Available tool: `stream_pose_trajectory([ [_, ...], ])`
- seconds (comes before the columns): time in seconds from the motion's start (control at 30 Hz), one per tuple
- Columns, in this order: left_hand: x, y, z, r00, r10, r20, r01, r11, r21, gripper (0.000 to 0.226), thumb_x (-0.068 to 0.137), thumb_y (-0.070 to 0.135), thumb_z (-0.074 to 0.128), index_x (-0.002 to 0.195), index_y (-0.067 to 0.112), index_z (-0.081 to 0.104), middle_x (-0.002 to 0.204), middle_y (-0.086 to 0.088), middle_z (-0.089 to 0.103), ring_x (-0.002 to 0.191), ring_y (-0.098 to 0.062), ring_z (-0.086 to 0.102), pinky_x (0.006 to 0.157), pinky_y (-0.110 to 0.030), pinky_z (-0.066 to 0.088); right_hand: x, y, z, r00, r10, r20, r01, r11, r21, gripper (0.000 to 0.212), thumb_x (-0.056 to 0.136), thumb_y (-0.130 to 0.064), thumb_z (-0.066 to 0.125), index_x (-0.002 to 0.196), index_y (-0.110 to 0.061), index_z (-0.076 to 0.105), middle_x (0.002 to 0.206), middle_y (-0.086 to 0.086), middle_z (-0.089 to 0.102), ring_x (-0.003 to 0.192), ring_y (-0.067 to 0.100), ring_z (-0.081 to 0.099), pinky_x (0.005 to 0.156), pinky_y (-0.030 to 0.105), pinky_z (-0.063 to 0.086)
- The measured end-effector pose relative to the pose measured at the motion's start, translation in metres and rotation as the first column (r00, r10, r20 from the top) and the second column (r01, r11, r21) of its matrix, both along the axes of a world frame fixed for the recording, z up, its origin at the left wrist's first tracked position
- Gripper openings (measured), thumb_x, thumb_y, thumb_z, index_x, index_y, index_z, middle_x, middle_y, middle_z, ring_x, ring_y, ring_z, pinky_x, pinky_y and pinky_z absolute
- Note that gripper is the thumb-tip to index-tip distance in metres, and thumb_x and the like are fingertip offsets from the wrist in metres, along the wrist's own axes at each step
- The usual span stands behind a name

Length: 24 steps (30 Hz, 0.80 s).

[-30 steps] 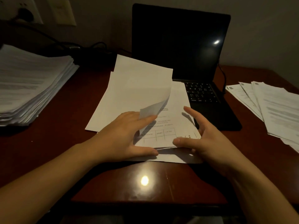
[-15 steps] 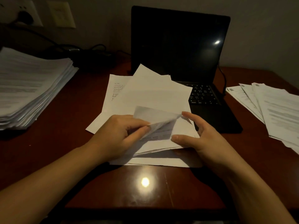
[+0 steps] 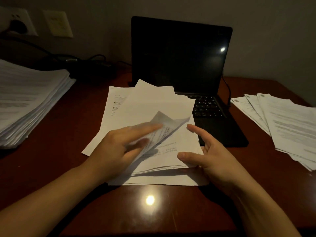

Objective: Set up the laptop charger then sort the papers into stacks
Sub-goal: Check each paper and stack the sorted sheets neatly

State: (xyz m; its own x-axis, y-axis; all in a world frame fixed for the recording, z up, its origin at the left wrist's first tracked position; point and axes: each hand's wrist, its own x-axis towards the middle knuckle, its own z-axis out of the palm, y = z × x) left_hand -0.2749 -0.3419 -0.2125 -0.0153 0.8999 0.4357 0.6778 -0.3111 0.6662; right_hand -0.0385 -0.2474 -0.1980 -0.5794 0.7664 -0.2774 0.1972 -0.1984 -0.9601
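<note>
Head view: fingers [image 3: 148, 128] of the left hand [image 3: 118, 149], blurred, reach under the raised corner of a sheet [image 3: 166, 123], their hold impossible to make out, while the right hand [image 3: 217, 156] spreads thumb and forefinger wide, gripping nothing, at the 3 o'clock edge of the loose pile [image 3: 145, 106] at mid-desk [image 3: 51, 134]. Beyond, a dark open laptop [image 3: 181, 57] stands at 12 o'clock with its charger cable [image 3: 228, 93] alongside; a tall stack [image 3: 30, 100] lies at 9 o'clock and fanned papers [image 3: 282, 120] at 3 o'clock.

White papers [image 3: 150, 106] with black print, black laptop [image 3: 181, 55], reddish-brown desk [image 3: 71, 120].
</note>
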Motion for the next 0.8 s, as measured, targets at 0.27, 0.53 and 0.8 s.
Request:
stream_pose_trajectory([
  [0.27,-0.004,-0.001,-0.005,0.988,-0.086,-0.129,0.071,0.991,-0.115,0.065,0.075,0.077,0.061,0.134,0.053,0.053,0.132,0.027,0.052,0.116,0.004,0.052,0.089,-0.018,0.053,-0.010,-0.003,-0.001,0.984,-0.124,0.124,0.104,0.982,0.159,0.095,0.044,-0.059,0.089,0.128,-0.063,0.046,0.147,-0.008,0.050,0.128,0.027,0.055,0.099,0.052,0.054],
  [0.53,0.001,-0.001,0.003,0.995,-0.070,0.070,0.074,0.995,-0.067,0.060,0.097,0.038,0.053,0.144,0.066,0.026,0.126,0.052,0.041,0.109,0.001,0.062,0.074,-0.032,0.062,-0.001,-0.004,0.005,0.998,-0.040,0.056,0.038,0.998,0.046,0.088,0.077,-0.014,0.083,0.147,-0.044,0.038,0.125,-0.003,0.064,0.096,0.019,0.075,0.079,0.032,0.062],
  [0.8,-0.004,-0.001,-0.004,0.985,-0.117,-0.127,0.101,0.987,-0.129,0.059,0.081,0.067,0.060,0.134,0.041,0.060,0.130,0.026,0.050,0.119,0.004,0.050,0.092,-0.008,0.048,-0.010,-0.012,0.004,0.973,-0.166,0.160,0.124,0.963,0.240,0.085,0.074,-0.033,0.086,0.144,-0.047,0.040,0.132,-0.011,0.053,0.115,0.017,0.061,0.093,0.040,0.057],
])
